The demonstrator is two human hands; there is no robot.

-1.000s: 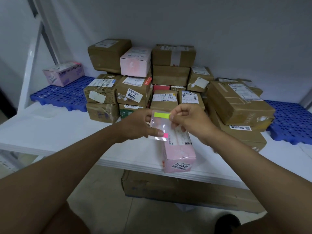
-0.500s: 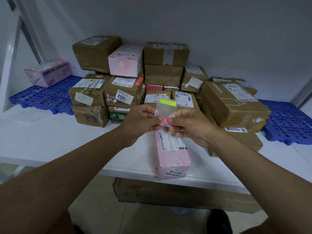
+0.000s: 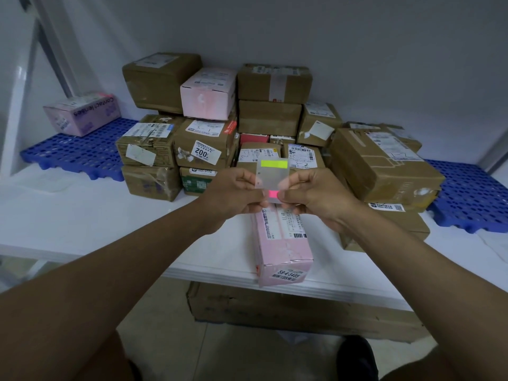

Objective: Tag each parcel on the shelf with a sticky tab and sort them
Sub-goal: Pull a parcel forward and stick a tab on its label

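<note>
At a white shelf, we hold a clear plastic sheet of sticky tabs between both hands, above a long pink parcel that lies lengthwise at the shelf's front edge. Our left hand pinches the sheet's left edge; our right hand pinches at a pink tab on its lower edge, apparently about to peel it. A yellow-green tab runs across the top of the sheet.

We judge the job to be at an early stage: no coloured tab shows on the pink parcel, nor on the stack of parcels behind it. That stack is mostly brown cardboard, creased and wrapped in glossy tape, with white printed labels; a pale pink box sits in its top row. One lilac box rests apart on a blue perforated plastic pallet at left. Whether it is already sorted, we cannot tell.
</note>
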